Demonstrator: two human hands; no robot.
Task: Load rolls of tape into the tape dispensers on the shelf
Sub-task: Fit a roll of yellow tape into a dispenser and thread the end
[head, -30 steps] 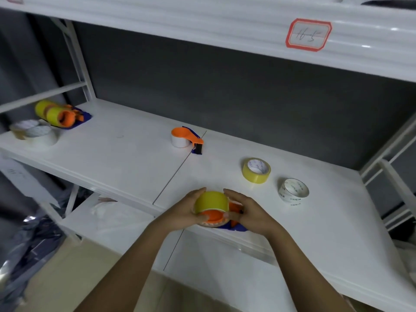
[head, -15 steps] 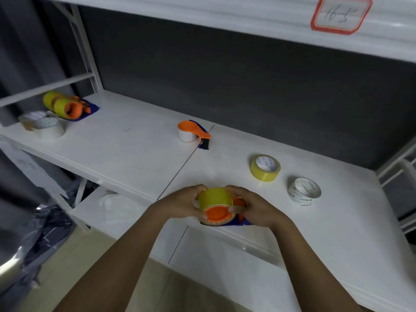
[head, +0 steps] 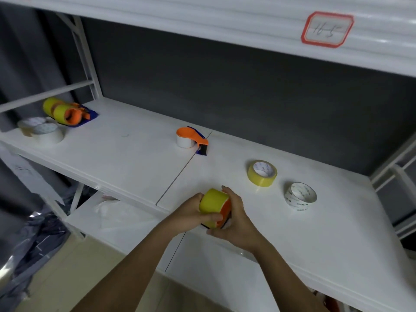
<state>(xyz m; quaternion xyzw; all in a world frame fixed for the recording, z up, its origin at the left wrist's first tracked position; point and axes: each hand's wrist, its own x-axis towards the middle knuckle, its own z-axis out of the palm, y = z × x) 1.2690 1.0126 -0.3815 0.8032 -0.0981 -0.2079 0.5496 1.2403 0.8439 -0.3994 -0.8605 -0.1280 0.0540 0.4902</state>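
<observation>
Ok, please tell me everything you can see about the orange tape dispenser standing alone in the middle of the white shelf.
The orange plastic tape dispenser sits on the white shelf board, right beside the seam between two boards, away from both hands. It lies flat, its round orange top facing up. Under that top sits a white roll of tape, so it looks loaded. An orange arm runs right to a dark cutter end, with a blue part behind it. Nothing else touches it.
</observation>
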